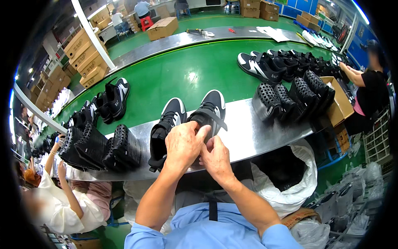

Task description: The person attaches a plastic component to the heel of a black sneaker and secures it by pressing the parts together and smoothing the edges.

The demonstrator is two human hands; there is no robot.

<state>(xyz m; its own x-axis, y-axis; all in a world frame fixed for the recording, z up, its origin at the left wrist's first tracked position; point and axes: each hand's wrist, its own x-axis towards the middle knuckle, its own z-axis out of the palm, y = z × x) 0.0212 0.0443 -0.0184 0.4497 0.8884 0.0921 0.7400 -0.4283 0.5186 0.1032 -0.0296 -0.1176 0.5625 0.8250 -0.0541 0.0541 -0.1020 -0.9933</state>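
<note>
Soft upper, firm sole: a shoe under both hands

We have the black-and-grey shoe (214, 99) lying near the near edge of the metal counter (244, 133), its white-rimmed toe pointing over the far edge onto the green surface (182, 76). Its mate (173, 111) stands just to its left.

Our left hand (184, 143) rests over the shoe's opening, its fingers bent and narrow. Our right hand (215, 159) is curled in close beside it, towards the heel; we cannot tell whether either set of fingers pinches anything, since the hands hide it.

We judge the shoe light, with a soft, giving upper and a stiffer sole, not fragile and not very slippery. The loose strap (219, 121) sticks out to the right and looks thin and bendy, best taken near its free end. For the whole shoe, we would take hold around the heel or by the sole's sides; pressing the collar would probably make it fold.
</note>
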